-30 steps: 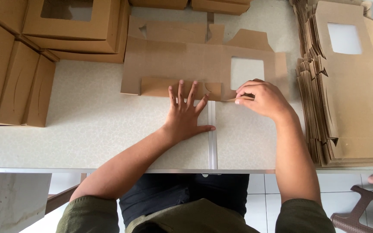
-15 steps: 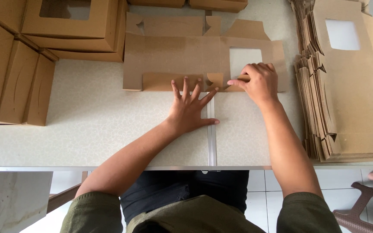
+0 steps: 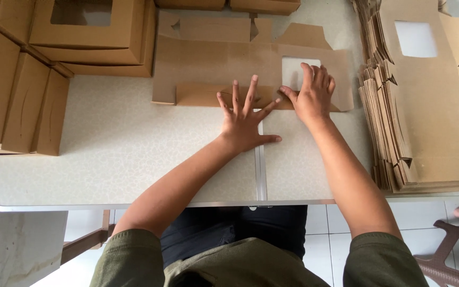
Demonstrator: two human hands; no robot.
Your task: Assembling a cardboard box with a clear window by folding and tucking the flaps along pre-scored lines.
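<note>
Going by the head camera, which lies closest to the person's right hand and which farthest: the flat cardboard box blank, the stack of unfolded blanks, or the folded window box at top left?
From the right hand:
1. Flat cardboard box blank, directly beneath it, touching.
2. Stack of unfolded blanks, at the table's right edge.
3. Folded window box, far top left.

A pale speckled table [image 3: 107, 159] with a metal edge and a centre seam stands over a white tiled floor [image 3: 314, 234]; a brown plastic chair [image 3: 452, 255] sits at lower right, in soft daylight

Bright, even daylight; soft short shadows under the hands; the picture is sharp, with slight bending at the edges.
</note>
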